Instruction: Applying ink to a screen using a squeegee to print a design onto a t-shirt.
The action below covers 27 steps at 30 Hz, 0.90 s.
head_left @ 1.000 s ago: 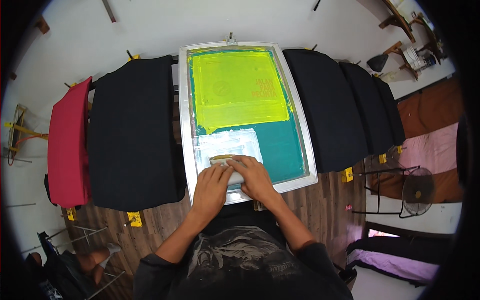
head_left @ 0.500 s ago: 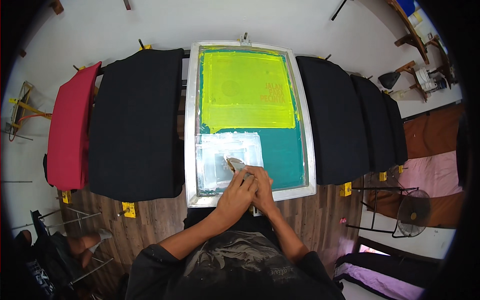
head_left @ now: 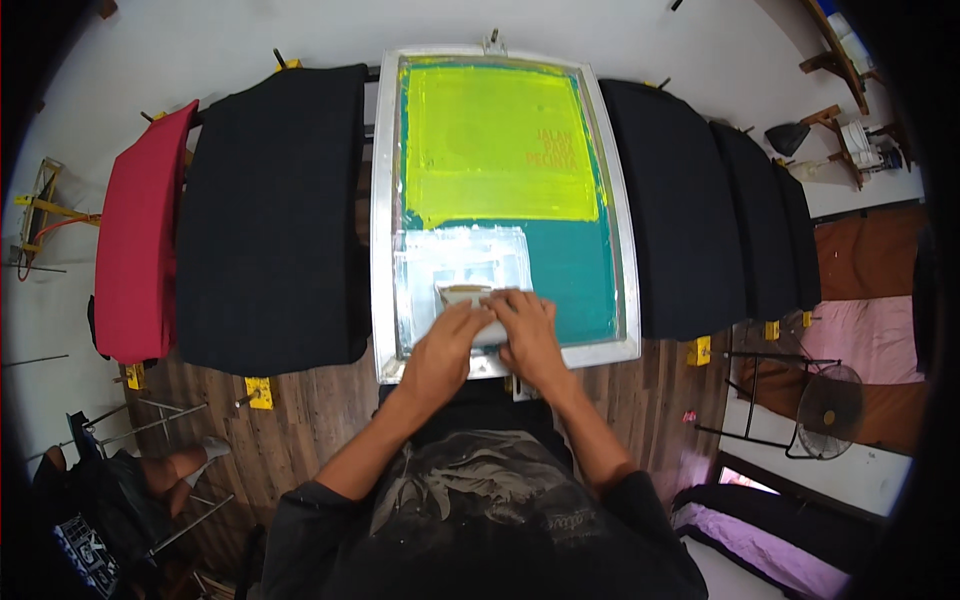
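In front of me lies a silver-framed printing screen [head_left: 384,200] with teal mesh. Bright yellow-green [head_left: 490,130] covers its far part, and a white ink patch [head_left: 415,265] smears the near left corner. Over that patch I grip a small pale squeegee [head_left: 463,294] with a brownish edge, its broad side lying crosswise. My left hand [head_left: 440,350] is closed on its left part, fingertips on the top. Closed on its right part is my right hand [head_left: 532,335]. The squeegee's lower part is mostly covered by my fingers.
Black cloth-covered boards [head_left: 275,220] flank the screen, with a red one [head_left: 145,235] farther left. At right, black boards [head_left: 675,210] fan out. A standing fan [head_left: 830,410] is on the right; a person's leg [head_left: 180,468] shows at lower left.
My hands have spread apart from being bunched together, and the squeegee has turned from pointing away to lying crosswise. The whole view has shifted, so the screen appears higher.
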Available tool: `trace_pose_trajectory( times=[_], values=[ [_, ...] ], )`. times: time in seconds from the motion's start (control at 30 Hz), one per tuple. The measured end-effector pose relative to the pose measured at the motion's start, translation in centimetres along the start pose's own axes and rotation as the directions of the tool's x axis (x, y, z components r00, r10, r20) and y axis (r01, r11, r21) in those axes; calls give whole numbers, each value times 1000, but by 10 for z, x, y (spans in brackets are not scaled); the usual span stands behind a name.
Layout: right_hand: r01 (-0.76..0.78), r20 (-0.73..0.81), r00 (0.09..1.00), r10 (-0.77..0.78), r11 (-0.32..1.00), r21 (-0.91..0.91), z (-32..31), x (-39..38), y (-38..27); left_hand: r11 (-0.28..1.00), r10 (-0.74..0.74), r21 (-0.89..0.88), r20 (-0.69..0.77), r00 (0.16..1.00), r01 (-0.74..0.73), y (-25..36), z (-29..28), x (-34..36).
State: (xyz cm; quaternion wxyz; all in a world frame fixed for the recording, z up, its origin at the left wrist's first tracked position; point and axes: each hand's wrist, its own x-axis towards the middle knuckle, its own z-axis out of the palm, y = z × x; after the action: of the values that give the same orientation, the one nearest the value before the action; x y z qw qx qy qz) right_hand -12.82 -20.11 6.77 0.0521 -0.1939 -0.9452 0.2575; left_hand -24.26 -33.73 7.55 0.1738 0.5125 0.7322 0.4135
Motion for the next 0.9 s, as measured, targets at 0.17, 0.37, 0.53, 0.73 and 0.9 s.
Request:
trace_pose_trajectory(
  times=[0.17,0.37,0.53,0.73,0.9],
  values=[
    [48,203,979,-34,997,-65,-35,59,2,986,75,-146,0,997,-75,-16,-35,47],
    [39,445,895,-29,999,-14,-52,118,9,986,-102,-113,156,982,120,-22,-63,80],
    [3,519,855,18,999,-41,-52,132,11,978,-183,-71,176,967,198,-28,-67,85],
    [-5,486,873,40,997,-74,-48,129,19,990,-126,-34,172,977,134,-33,-57,90],
    [-29,445,893,62,996,-82,-39,136,32,996,-93,7,142,986,93,-37,-48,101]
  ],
)
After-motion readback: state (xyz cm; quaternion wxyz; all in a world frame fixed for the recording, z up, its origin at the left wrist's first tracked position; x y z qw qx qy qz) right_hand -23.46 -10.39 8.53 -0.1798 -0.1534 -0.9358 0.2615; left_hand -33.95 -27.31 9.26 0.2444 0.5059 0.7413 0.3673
